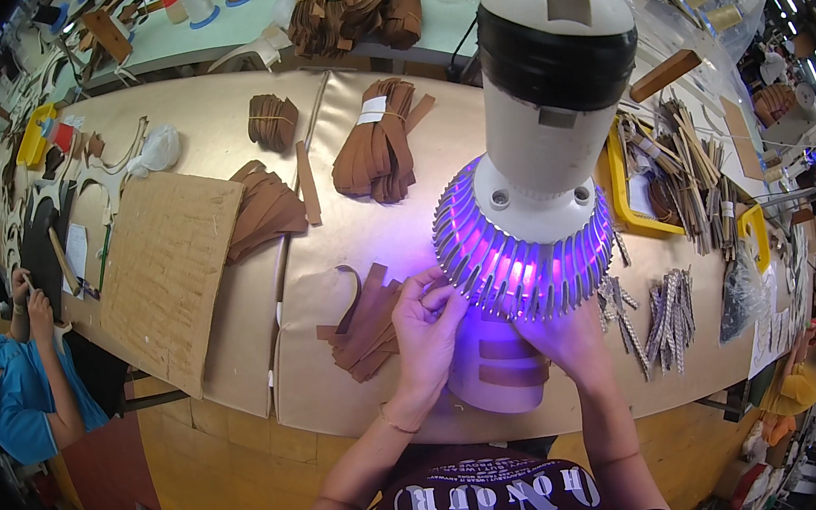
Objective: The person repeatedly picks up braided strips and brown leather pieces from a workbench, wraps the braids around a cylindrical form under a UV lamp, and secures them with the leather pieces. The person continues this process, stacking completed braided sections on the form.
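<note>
A white lamp with a finned, purple-glowing head [524, 242] hangs low in front of me and covers part of my work. At its left rim is my left hand [428, 338], thumb and fingers pinched together; whatever they hold is too small or hidden to make out. My right hand [573, 337] reaches under the lamp's right side, and its fingers are hidden. Between my hands stands a pale rounded block [500, 398] lit violet, with short brown strips [514, 374] lying across it. Loose brown leather-like strips [361, 331] are piled just left of my left hand.
Bundled brown strips [378, 153] lie farther back on the gold-covered table [343, 393]. A brown board [168, 272] rests at left. Right of the lamp are patterned strips [670, 321] and a yellow tray [651, 222] of thin strips. A co-worker in blue [28, 369] works at far left.
</note>
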`<action>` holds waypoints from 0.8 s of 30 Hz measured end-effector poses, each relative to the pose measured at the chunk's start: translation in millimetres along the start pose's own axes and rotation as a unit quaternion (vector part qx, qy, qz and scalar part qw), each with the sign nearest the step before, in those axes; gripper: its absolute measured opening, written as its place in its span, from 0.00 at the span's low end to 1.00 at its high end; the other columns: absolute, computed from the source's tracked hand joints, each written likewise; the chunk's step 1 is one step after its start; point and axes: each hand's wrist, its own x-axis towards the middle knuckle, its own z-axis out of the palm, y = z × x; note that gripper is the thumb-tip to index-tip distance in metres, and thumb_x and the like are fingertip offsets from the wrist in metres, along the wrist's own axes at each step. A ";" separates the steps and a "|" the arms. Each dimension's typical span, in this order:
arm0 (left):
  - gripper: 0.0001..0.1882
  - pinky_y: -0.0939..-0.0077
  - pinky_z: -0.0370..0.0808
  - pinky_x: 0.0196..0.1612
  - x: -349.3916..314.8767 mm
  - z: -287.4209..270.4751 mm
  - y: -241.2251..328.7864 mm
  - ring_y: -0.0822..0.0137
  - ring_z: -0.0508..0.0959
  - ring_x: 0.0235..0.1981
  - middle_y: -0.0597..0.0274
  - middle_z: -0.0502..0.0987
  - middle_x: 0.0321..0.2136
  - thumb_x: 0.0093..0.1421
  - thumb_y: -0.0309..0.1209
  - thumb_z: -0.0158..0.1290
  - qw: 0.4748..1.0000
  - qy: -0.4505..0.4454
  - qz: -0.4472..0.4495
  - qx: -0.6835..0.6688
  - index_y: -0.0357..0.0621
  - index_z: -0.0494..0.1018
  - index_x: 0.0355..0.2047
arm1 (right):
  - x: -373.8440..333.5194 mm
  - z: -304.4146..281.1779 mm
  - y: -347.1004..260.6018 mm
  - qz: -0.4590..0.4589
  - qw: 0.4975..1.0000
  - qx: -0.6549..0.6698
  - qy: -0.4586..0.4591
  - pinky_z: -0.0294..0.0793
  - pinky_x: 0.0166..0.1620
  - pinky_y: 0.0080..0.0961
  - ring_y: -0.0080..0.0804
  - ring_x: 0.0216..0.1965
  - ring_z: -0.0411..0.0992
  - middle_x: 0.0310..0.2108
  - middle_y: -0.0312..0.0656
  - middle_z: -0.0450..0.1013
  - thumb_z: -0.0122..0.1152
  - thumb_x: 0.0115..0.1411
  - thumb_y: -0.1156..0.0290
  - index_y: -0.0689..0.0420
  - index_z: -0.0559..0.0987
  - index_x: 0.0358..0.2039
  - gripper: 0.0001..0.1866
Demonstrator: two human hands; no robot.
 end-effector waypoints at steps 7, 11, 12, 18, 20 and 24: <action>0.13 0.79 0.75 0.39 -1.2 -10.5 -11.7 0.69 0.79 0.38 0.54 0.79 0.38 0.58 0.19 0.57 0.943 -0.007 0.152 0.294 0.35 0.71 0.43 | -4.8 1.5 5.8 -0.030 0.998 -0.056 -0.013 0.72 0.43 0.43 0.46 0.38 0.75 0.36 0.45 0.74 0.70 0.49 0.68 0.58 0.76 0.42 0.20; 0.11 0.64 0.76 0.43 -21.7 -5.2 -9.4 0.51 0.79 0.40 0.47 0.78 0.38 0.58 0.23 0.57 0.865 -0.052 0.222 0.447 0.36 0.73 0.42 | -1.9 1.6 0.6 -0.059 0.992 -0.115 -0.003 0.71 0.42 0.45 0.47 0.39 0.74 0.35 0.46 0.74 0.70 0.49 0.65 0.58 0.76 0.40 0.19; 0.11 0.61 0.75 0.44 -27.5 -2.9 -7.8 0.47 0.79 0.41 0.45 0.78 0.39 0.58 0.23 0.56 0.846 -0.071 0.232 0.476 0.36 0.73 0.42 | -0.7 -1.2 -2.1 -0.042 0.994 -0.101 -0.030 0.70 0.41 0.45 0.47 0.39 0.74 0.35 0.46 0.74 0.70 0.49 0.65 0.58 0.77 0.39 0.18; 0.13 0.62 0.77 0.41 -26.7 -0.6 2.0 0.48 0.81 0.37 0.47 0.80 0.37 0.59 0.23 0.55 0.815 -0.133 0.267 0.497 0.38 0.75 0.46 | 0.6 -39.4 -16.7 0.038 0.995 -0.094 -0.023 0.67 0.37 0.39 0.42 0.27 0.74 0.23 0.43 0.75 0.67 0.53 0.59 0.56 0.79 0.28 0.13; 0.14 0.62 0.77 0.44 -27.6 -1.0 4.2 0.47 0.81 0.41 0.44 0.79 0.41 0.60 0.24 0.55 0.805 -0.146 0.261 0.513 0.39 0.75 0.47 | 0.4 -53.8 -12.5 0.075 0.994 -0.064 -0.048 0.66 0.32 0.36 0.41 0.22 0.73 0.17 0.42 0.73 0.66 0.54 0.58 0.56 0.79 0.26 0.14; 0.16 0.62 0.76 0.50 -28.4 1.7 6.7 0.45 0.79 0.47 0.38 0.74 0.50 0.61 0.24 0.55 0.777 -0.157 0.282 0.541 0.39 0.74 0.49 | -1.5 -64.5 1.5 0.100 0.993 0.016 -0.058 0.63 0.22 0.30 0.37 0.14 0.67 0.12 0.41 0.68 0.70 0.53 0.59 0.60 0.79 0.24 0.16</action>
